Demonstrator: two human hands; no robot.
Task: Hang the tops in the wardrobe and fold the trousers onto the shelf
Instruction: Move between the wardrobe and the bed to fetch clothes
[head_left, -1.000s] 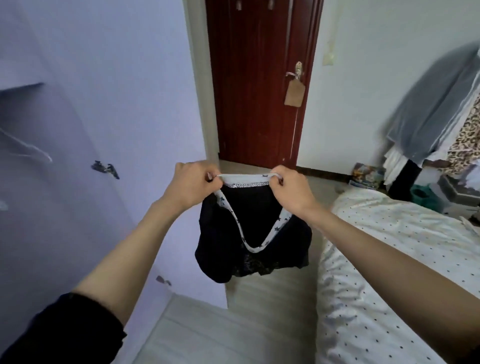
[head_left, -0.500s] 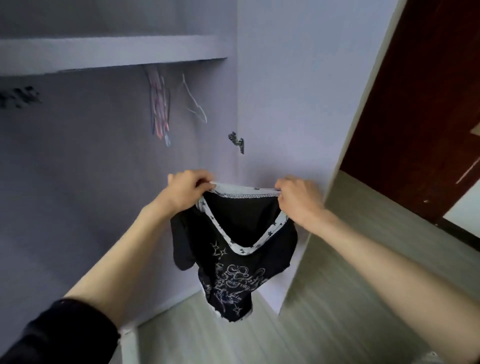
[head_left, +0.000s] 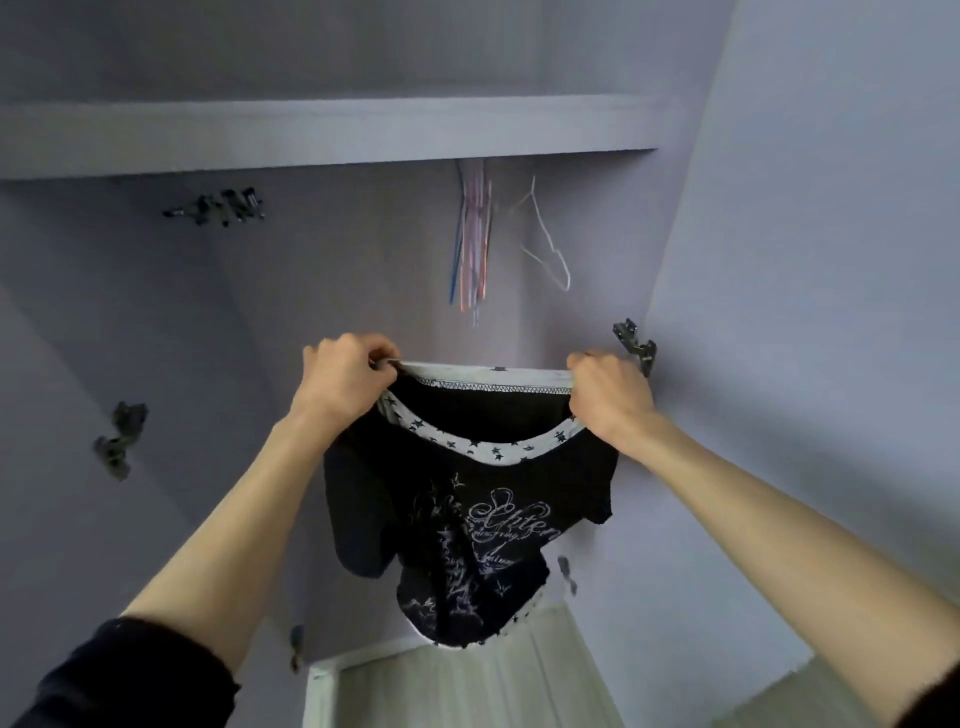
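The lilac wardrobe (head_left: 156, 322) stood open under a flat shelf (head_left: 332, 136). Before it hung a soft black top (head_left: 467, 535) with pale script print and a white star-patterned neckband. The left hand (head_left: 343, 384) and right hand (head_left: 610, 397) each pinched that band, stretching it. Behind, thin wire hangers (head_left: 472, 244) dangled.

Black printed top (head_left: 467, 519), hanging, star-trimmed neckline stretched wide
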